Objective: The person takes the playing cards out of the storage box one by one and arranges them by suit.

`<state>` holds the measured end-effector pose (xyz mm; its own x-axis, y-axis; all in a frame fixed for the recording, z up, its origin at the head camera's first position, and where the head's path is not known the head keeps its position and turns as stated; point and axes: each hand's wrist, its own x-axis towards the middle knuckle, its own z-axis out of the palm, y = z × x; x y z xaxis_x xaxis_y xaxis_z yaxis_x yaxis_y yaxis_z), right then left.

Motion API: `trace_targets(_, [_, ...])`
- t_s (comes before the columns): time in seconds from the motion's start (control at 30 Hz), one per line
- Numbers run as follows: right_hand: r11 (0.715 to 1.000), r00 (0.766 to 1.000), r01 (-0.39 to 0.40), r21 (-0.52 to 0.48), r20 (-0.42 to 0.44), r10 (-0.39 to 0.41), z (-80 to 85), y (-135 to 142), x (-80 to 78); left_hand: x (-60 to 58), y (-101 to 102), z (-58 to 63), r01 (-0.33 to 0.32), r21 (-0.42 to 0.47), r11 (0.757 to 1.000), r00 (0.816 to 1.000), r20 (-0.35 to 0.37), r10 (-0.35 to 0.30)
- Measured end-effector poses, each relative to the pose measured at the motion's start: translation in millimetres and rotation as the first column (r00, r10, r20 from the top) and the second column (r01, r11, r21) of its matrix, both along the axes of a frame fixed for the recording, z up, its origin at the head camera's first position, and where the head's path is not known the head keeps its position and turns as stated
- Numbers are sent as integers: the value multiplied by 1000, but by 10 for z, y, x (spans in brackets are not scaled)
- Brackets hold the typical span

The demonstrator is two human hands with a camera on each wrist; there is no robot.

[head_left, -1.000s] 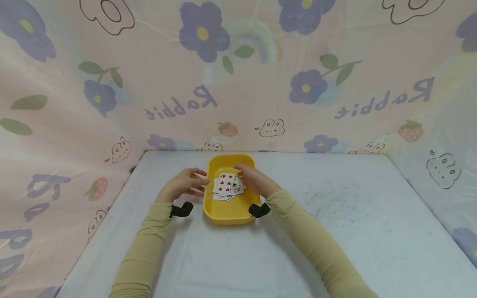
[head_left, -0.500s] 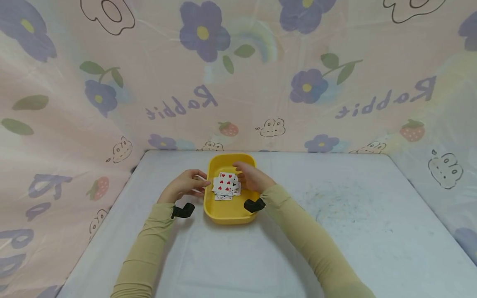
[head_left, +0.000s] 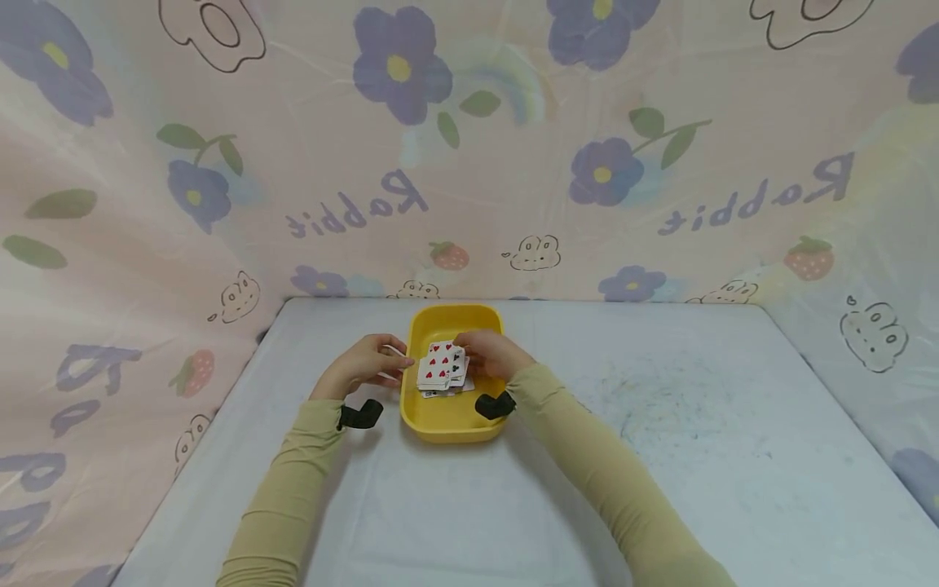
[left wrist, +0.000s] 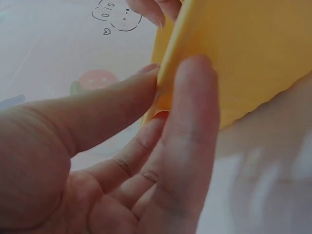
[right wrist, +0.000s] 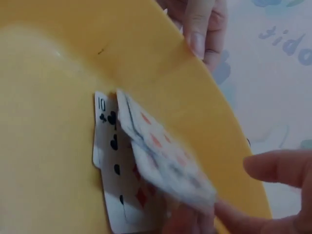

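A yellow tray (head_left: 418,416) with playing cards in it stands on the white table. My left hand (head_left: 363,365) is at the tray's left side; in the left wrist view its thumb (left wrist: 117,105) is at the rim and other fingers lie against the wall. My right hand (head_left: 493,352) reaches inside and holds a small stack of playing cards (head_left: 443,364) by its right side. A six of hearts is on top. In the right wrist view the stack (right wrist: 161,151) is tilted up, blurred, above a ten of clubs (right wrist: 109,146) and other loose cards.
The white table (head_left: 440,514) carries faint dark smudges (head_left: 675,408) on its right part. A patterned cloth (head_left: 484,163) with flowers and rabbits hangs behind and along the sides. A black wrist mount (head_left: 359,413) sits on each sleeve.
My right hand has moved slightly left, from beside the cards to gripping the stack, which has tilted and gathered closer together. My left hand stays at the tray's left rim.
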<state>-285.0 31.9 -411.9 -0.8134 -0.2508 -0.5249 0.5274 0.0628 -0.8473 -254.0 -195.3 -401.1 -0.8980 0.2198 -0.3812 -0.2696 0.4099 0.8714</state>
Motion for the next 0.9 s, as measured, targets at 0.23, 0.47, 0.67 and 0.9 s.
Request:
trace_targets(0.23, [988, 991, -89, 123, -88, 100, -64, -43, 11, 15, 7, 2, -13, -17, 1000, 1000, 6, 14])
trace_targets(0.47, [979, 987, -49, 196, -140, 77, -78, -55, 16, 12, 23, 23, -13, -24, 1000, 1000, -1, 13])
trace_targets(0.67, [921, 930, -16, 390, -333, 157, 7, -50, 43, 4, 21, 25, -11, -34, 999, 1000, 2, 11])
trace_targets(0.9, [903, 898, -16, 428, -390, 201, 162, 36, 63, -5, 13, 10, -5, -19, 1000, 1000, -1, 5])
